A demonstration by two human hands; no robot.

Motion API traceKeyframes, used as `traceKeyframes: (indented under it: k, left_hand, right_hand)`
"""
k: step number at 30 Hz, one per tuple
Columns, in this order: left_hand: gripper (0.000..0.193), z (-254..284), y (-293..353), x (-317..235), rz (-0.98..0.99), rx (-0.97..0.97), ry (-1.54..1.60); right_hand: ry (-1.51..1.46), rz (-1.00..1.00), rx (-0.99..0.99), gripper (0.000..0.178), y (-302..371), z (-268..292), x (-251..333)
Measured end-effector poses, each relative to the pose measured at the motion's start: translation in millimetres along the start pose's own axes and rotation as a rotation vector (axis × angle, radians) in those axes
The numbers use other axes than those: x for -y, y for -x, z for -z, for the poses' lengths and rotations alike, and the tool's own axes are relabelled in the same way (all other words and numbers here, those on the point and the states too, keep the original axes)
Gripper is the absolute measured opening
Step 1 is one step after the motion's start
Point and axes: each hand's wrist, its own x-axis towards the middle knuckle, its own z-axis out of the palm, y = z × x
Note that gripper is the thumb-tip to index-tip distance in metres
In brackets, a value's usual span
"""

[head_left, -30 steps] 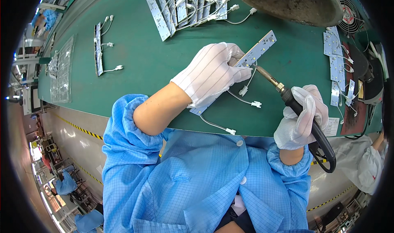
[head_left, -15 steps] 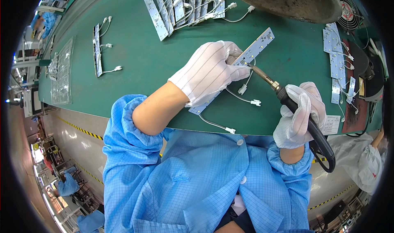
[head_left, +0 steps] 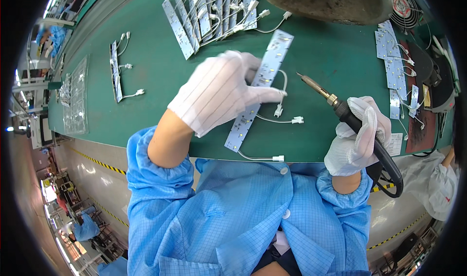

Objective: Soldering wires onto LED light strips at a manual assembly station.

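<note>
In my gloved right hand (head_left: 360, 135) is a soldering iron (head_left: 343, 111), its fingers wrapped round the black handle. The bare metal tip points up and left, apart from the board. My gloved left hand (head_left: 219, 89) grips a long white LED circuit board (head_left: 270, 68) near its middle, thumb across the front and fingers at the far-left edge. The board slants from upper right to lower left over the green mat. Short white wires with plugs (head_left: 297, 120) hang off its right side. The left fingertips are partly hidden and slightly blurred.
Several wired LED boards (head_left: 178, 29) lie in a row at the back. One more board (head_left: 116, 76) and a clear plastic tray (head_left: 75, 101) are on the left. A dark round hood (head_left: 326, 3) overhangs the back, beside a fan (head_left: 401, 6). More boards (head_left: 395, 71) lie at right.
The iron's tip has come away from the board. My left hand has moved left, and the board has turned more upright, with its lower end now uncovered.
</note>
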Motion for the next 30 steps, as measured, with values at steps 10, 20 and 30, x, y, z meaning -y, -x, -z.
traceKeyframes:
  k: [10,20,30]
  left_hand:
    - [0.045,-37,-38,-6,-0.001,-0.319,-0.182]
    - [0.034,-35,-10,-1,-0.143,-0.094,0.243]
    - [0.037,-44,-15,14,-0.280,-0.148,0.081]
  right_hand:
    - [0.045,-0.123,-0.101,0.020,4,-6,9]
    - [-0.069,0.058,0.126,0.036,0,4,3]
    - [-0.046,0.178,0.113,0.032,5,-2,-4]
